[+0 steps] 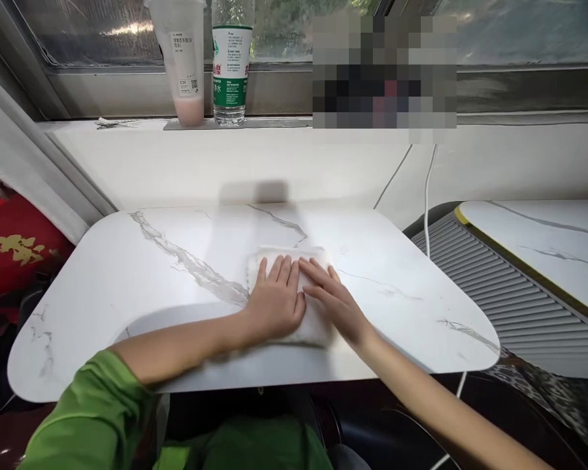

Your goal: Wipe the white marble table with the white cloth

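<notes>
A folded white cloth (pixel 313 329) lies flat on the white marble-patterned table (pixel 142 261), near the middle. My left hand (pixel 277 297) rests palm down on the cloth, fingers stretched out and pointing toward the window. Beside it, my right hand (pixel 336 297) lies on the cloth's right part, its fingers extended and angled to the left, close to the left hand's fingertips. Both hands cover much of the cloth, so its centre is hidden. Neither hand grips it.
On the window sill stand a plastic cup (pixel 186 72) with pink drink and a water bottle (pixel 231 78). White cables (pixel 427 196) hang at the right. Another marble-topped table (pixel 543 241) with ribbed sides stands right. A red bag (pixel 22 251) is at left.
</notes>
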### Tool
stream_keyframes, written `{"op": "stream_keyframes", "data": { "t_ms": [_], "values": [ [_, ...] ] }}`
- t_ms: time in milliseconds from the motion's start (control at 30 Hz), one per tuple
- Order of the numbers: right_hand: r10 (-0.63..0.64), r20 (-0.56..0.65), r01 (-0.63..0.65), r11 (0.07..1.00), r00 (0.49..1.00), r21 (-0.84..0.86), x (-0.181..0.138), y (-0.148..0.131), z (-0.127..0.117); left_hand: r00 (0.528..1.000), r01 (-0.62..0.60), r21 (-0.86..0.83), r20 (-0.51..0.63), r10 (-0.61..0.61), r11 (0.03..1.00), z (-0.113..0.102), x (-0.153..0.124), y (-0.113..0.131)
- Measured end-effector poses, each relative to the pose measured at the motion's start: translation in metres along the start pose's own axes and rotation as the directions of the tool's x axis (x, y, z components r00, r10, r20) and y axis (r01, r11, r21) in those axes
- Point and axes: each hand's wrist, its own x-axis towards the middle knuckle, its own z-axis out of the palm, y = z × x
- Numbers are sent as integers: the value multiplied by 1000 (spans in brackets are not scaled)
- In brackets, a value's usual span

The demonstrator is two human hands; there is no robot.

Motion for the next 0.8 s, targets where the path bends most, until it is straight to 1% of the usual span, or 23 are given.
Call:
{"op": "stream_keyframes", "data": {
  "t_ms": [67,100,133,200,267,300,333,400,500,600,667,733,800],
  "values": [
    [16,77,-23,995,997,96,-26,-7,-2,999,-40,-1,-9,40,999,-3,-26,2],
    [0,121,-13,994,993,104,-35,-10,-3,998,-61,-5,-12,61,998,-4,-36,3],
    [-38,165,25,996,986,82,-42,-11,-3,997,-78,-9,-13,78,997,-6,-43,3],
    [-168,219,181,982,961,-43,-48,-11,-3,996,-94,-20,-9,94,995,-7,-51,1],
    [-301,233,353,906,925,-234,-44,-6,0,996,-88,-35,5,88,996,-7,-50,-2],
    [-349,236,412,852,907,-324,-37,-4,2,997,-77,-43,15,77,996,-7,-45,-4],
    [-381,243,450,800,892,-397,-29,-1,4,998,-59,-51,25,60,997,-7,-39,-8],
    [-399,271,482,727,876,-489,-5,2,7,999,-8,-59,41,10,998,-8,-20,-19],
    [-360,284,459,670,888,-584,41,0,12,997,56,-53,51,-53,997,-13,18,-46],
    [-297,230,372,634,927,-678,90,-7,18,999,32,-46,43,-30,998,-19,58,-82],
    [-265,216,338,626,940,-702,121,-10,23,1000,18,-38,22,-17,999,-22,80,-104],
    [-258,235,347,624,937,-700,148,-13,27,999,38,-31,-7,-38,999,-24,96,-122],
    [-269,270,380,617,925,-689,168,-14,29,996,83,-28,-36,-84,996,-24,104,-133]
  ]
}}
